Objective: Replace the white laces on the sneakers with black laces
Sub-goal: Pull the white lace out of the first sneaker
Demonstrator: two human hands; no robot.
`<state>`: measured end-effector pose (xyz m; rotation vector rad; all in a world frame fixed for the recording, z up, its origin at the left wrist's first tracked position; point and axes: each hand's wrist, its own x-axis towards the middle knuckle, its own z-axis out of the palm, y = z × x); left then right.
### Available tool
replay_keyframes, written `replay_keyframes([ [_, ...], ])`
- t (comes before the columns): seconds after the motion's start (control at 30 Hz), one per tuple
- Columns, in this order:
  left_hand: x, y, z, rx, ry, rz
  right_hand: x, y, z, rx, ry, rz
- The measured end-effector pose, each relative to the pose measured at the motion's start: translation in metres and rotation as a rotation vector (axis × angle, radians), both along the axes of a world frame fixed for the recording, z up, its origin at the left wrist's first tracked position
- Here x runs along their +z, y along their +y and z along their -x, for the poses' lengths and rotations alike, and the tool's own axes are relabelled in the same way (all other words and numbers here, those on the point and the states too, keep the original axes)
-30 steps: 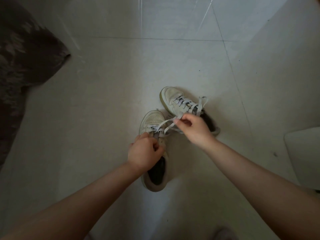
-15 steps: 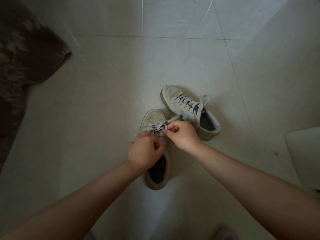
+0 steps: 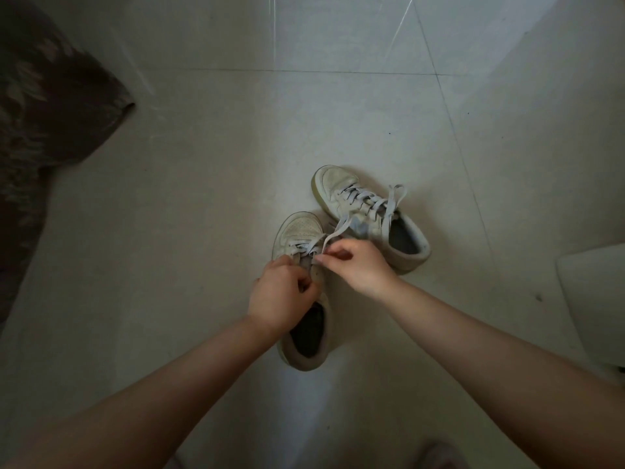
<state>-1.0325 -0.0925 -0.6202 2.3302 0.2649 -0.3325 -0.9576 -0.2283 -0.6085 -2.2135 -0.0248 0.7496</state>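
Observation:
Two worn white sneakers lie on the tiled floor. The near sneaker (image 3: 299, 231) points away from me, and only its front eyelets still carry the white lace (image 3: 329, 239). My left hand (image 3: 279, 294) grips the tongue and upper of this shoe with curled fingers. My right hand (image 3: 358, 265) pinches the loose white lace just above the eyelets, next to my left hand. The far sneaker (image 3: 368, 216) lies to the right and behind, fully laced in white, its lace ends loose. No black laces are in view.
A dark patterned cloth or rug (image 3: 44, 130) covers the floor at the far left. A pale flat object (image 3: 595, 306) sits at the right edge. Grey tiles (image 3: 203, 198) surround the shoes.
My right hand has come back from the right toward the near sneaker's eyelets, letting the lace go slack, and now pinches it low. My left hand has stayed on the shoe.

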Motion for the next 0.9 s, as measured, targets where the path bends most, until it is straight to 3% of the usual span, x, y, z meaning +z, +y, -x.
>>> replay_keyframes([
  [0.13, -0.001, 0.002, 0.001, -0.012, 0.006, -0.016, 0.005, 0.005, -0.003, -0.011, -0.091, -0.001],
  [0.3, -0.001, 0.003, -0.002, -0.007, 0.025, -0.017, 0.033, -0.012, -0.037, -0.498, -0.219, -0.207],
  [0.37, -0.002, 0.003, 0.0, 0.0, 0.021, -0.017, 0.033, -0.015, -0.038, -0.45, -0.139, -0.198],
  [0.47, -0.003, 0.001, -0.001, 0.003, 0.0, -0.011, 0.02, -0.008, -0.017, -0.086, 0.11, -0.034],
  [0.53, -0.003, 0.0, -0.002, -0.001, -0.011, -0.014, 0.011, -0.004, -0.008, 0.055, 0.113, 0.057],
  [0.67, -0.004, 0.001, -0.001, -0.02, 0.0, -0.026, 0.008, 0.0, -0.009, 0.045, 0.003, 0.038],
  [0.8, -0.003, 0.002, -0.001, -0.018, -0.009, -0.011, 0.023, -0.011, -0.034, -0.309, -0.186, -0.109],
  [0.9, -0.004, 0.003, 0.001, 0.001, -0.031, 0.012, 0.035, -0.021, -0.047, -0.298, -0.184, -0.093],
])
